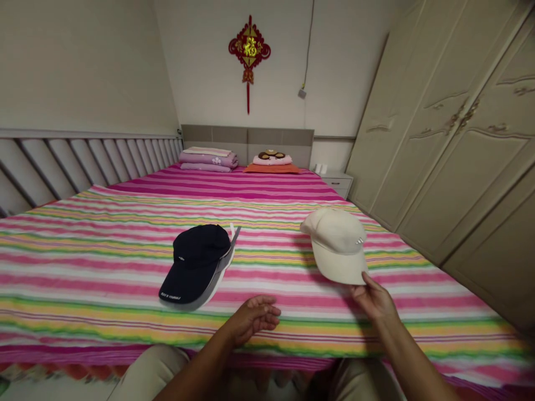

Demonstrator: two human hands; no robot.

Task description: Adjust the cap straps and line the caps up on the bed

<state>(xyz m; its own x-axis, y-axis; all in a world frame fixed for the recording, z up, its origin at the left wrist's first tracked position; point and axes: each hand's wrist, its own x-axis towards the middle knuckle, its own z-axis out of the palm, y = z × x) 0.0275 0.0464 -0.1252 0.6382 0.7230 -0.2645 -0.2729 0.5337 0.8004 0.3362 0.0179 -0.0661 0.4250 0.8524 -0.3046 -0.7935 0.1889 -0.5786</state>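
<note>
A cream baseball cap point(336, 243) is lifted a little above the striped bed sheet point(125, 234) at the right. My right hand point(373, 298) pinches the front edge of its brim. A dark navy cap point(196, 260) lies on the sheet to the left, stacked on a grey and a white cap whose brims peek out beneath it. My left hand point(253, 317) hovers palm up over the near edge of the bed, fingers loosely curled and holding nothing, a short way right of the navy cap.
Folded pink bedding point(208, 159) and an orange pillow point(271, 167) lie by the headboard. A tall cream wardrobe point(455, 145) lines the right side, a white nightstand point(337, 181) stands beyond it, and a padded wall panel point(83, 161) runs along the left.
</note>
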